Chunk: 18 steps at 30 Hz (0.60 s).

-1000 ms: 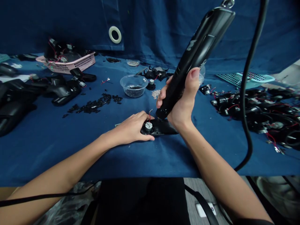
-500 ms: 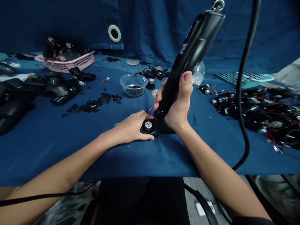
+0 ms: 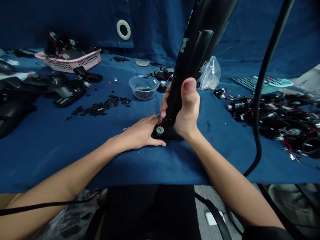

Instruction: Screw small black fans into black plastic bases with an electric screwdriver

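Observation:
My right hand (image 3: pixel 186 110) is wrapped round a black electric screwdriver (image 3: pixel 192 50), thumb along its body. The tool leans with its top up and to the right, and its lower end meets a black plastic housing (image 3: pixel 172 133) lying on the blue cloth. A small round motor (image 3: pixel 160 130) with a red wire sits at the left end of that housing. Around this end my left hand (image 3: pixel 143 133) grips the housing, thumb in front and fingers behind. The screwdriver's tip and the spot under it are hidden by the tool and my right hand.
Beyond my hands stands a clear plastic bowl (image 3: pixel 144 87) of small dark screws. Small black parts (image 3: pixel 100 106) lie left of it. A pink basket (image 3: pixel 75 65) and black housings (image 3: pixel 65 90) are at left. Wired black parts (image 3: pixel 282 123) cover the right; a black cable (image 3: pixel 261 83) hangs there.
The screwdriver has become more upright, its top swinging left and toward the camera. My right hand has shifted slightly left with it. My left hand keeps its hold on the housing.

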{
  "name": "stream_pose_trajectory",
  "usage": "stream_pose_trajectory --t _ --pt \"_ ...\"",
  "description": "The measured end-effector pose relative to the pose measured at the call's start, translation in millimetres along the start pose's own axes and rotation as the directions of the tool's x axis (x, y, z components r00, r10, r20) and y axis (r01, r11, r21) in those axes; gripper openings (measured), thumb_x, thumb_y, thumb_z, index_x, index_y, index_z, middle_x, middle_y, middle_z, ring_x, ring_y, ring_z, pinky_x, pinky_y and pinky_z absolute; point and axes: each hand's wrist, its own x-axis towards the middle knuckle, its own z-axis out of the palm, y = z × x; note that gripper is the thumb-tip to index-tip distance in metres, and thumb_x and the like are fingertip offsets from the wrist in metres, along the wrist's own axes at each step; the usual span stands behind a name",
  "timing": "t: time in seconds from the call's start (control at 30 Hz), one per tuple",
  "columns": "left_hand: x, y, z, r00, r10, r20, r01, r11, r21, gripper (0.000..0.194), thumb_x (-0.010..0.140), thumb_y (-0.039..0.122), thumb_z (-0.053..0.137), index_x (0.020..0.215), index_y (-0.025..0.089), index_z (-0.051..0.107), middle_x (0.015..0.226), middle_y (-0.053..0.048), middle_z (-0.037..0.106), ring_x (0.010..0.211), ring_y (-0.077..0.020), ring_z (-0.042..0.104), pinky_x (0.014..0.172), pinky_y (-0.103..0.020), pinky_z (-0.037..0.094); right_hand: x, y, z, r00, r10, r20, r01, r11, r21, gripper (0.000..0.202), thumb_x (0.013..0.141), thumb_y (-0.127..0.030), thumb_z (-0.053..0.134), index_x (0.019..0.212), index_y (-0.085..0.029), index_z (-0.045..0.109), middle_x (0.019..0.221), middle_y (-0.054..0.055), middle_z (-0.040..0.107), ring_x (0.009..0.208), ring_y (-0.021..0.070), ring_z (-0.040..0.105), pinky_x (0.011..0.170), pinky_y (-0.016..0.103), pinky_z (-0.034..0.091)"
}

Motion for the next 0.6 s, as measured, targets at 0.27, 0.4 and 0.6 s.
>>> stream_pose_trajectory --t 0.27,0.4,0.6 --pt "-1.3 1.0 -3.3 0.997 -0.036 0.063 0.037 0.999 -0.011 0.064 0.076 0.053 0.073 0.124 0.015 0.052 0.119 -0.014 0.059 0.108 -0.0335 0.057 0.091 -0.046 0.047 0.2 7.6 -2.3 0.992 -0.124 0.019 0.124 0.992 0.008 0.053 0.076 -0.077 0.051 0.082 -0.025 0.045 0.053 -0.005 0.050 0.040 0.0110 0.046 0.039 0.028 0.038" --pt "-0.6 2.5 -3.4 0.996 -0.052 0.076 0.053 0.999 -0.012 0.063 0.076 0.053 0.073 0.121 0.014 0.054 0.118 -0.014 0.059 0.107 -0.0336 0.056 0.092 -0.047 0.046 1.0 8.9 -2.2 0.988 -0.154 0.028 0.153 0.988 0.036 0.050 0.078 -0.073 0.054 0.081 -0.025 0.045 0.053 -0.005 0.050 0.039 0.0106 0.045 0.039 0.029 0.037" --pt "0.3 1.8 -2.6 0.996 -0.051 0.068 0.052 0.998 -0.020 0.062 0.074 0.053 0.075 0.117 0.014 0.054 0.118 -0.014 0.058 0.106 -0.0334 0.057 0.091 -0.046 0.046 1.5 6.6 -2.2 0.993 -0.112 0.029 0.114 0.992 -0.050 0.053 0.079 -0.078 0.045 0.082 -0.025 0.041 0.055 -0.005 0.048 0.041 0.0104 0.046 0.041 0.028 0.040"
